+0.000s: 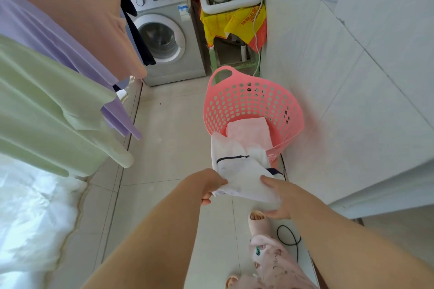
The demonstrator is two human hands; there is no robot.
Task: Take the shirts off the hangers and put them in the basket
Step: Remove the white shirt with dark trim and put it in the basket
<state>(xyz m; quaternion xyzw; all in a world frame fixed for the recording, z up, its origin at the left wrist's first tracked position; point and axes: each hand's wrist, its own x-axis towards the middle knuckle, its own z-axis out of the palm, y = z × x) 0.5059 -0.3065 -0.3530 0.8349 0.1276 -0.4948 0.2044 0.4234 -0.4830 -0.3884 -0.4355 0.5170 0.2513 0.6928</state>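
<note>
Left hand [209,186] and right hand [279,197] are pinching a white dark-trimmed cloth shirt [239,171]. Light and limp, it is sagging beyond them over a pink perforated plastic basket [246,105].

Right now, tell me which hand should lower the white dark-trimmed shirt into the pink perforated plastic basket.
Probably the right hand: it pinches the white dark-trimmed shirt directly before the pink perforated plastic basket; the left hand, also gripping, sits off to its side.
</note>
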